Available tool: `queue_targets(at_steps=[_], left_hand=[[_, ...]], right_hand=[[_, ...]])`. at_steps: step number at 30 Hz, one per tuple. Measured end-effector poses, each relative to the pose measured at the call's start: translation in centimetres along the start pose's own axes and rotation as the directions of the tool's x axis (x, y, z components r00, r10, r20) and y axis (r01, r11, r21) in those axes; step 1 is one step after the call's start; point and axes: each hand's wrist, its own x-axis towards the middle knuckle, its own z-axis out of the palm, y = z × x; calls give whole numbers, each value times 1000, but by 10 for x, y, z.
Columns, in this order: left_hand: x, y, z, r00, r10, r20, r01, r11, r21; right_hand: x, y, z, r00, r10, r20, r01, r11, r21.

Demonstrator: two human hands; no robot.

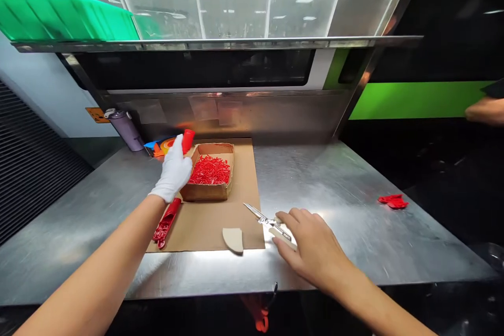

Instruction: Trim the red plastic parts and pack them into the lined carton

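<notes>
My left hand point(173, 169), in a white glove, grips a red plastic cylindrical part point(188, 139) at the left rim of a cardboard box point(205, 192). Many small red plastic pieces point(211, 169) lie inside that box. Just below my left wrist, a long red moulded part point(167, 224) rests on the cardboard sheet point(197, 226). My bare right hand point(309, 236) has its fingers around the pale handles of a pair of nippers point(271, 223), low over the sheet's right edge. The nippers' pointed jaws aim up and left. A beige quarter-round piece point(233, 240) lies near the sheet's front edge.
A purple bottle point(125, 129) and a blue and orange packet point(161, 147) stand at the back left. Red scraps point(394, 201) lie on the metal table point(315, 178) at right. Overhead, a shelf point(236, 43) carries a green bin point(66, 18). Another person's hand point(486, 111) shows far right.
</notes>
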Motion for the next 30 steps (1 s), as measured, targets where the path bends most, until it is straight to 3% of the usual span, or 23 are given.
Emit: queue_targets(at_steps=[2, 4, 5, 7, 9, 12, 17, 20, 24, 30], left_hand=[[-22, 4, -11, 998, -36, 52, 39, 998, -50], [-52, 8, -22, 978, -137, 157, 165, 969, -184], [-68, 10, -27, 943, -250, 218, 316, 878, -360], [-100, 10, -35, 855, -420, 305, 518, 657, -548], [-128, 6, -42, 786, -516, 341, 597, 490, -635], [-160, 0, -50, 722, -601, 343, 632, 371, -681], [-195, -3, -59, 714, -629, 309, 619, 359, -699], [-211, -5, -63, 711, -618, 335, 630, 348, -695], [-227, -8, -69, 722, -604, 337, 637, 390, -665], [-250, -6, -74, 745, -565, 354, 652, 505, -565]], right_hand=[[14, 17, 7, 998, 66, -5, -66, 998, -20], [28, 33, 17, 991, 132, 9, -132, 990, -50], [34, 39, 23, 987, 157, 22, -155, 986, -63], [43, 50, 34, 982, 182, 43, -178, 981, -80], [48, 58, 43, 982, 182, 53, -177, 980, -92], [49, 62, 51, 984, 167, 61, -159, 979, -124], [45, 44, 49, 998, 39, -48, -46, 986, -162], [45, 20, 44, 997, -18, 72, 27, 991, -132], [48, -2, 45, 974, 10, 226, 31, 984, -178], [47, -10, 44, 979, 10, 204, 23, 987, -158]])
